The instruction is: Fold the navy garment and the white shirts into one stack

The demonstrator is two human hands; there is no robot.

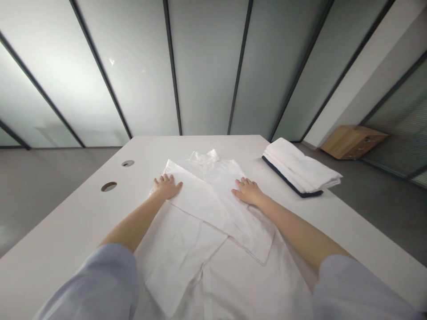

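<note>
A white shirt [213, 213] is spread over the middle of the table, its collar pointing to the far edge. Both sleeves lie folded across the body, one crossing over the other. My left hand [167, 186] lies flat on the shirt's left shoulder edge, fingers spread. On the opposite side, my right hand [248, 191] rests with fingers apart on the shirt's right edge, below the shoulder. Neither hand grips the cloth.
On the right of the white table [83, 222] sits a stack of folded white cloths [298, 164] over a dark folded cloth [283, 178]. Two round holes are at the table's left. A wooden cabinet [353, 141] stands on the floor beyond, near frosted glass panels [207, 66].
</note>
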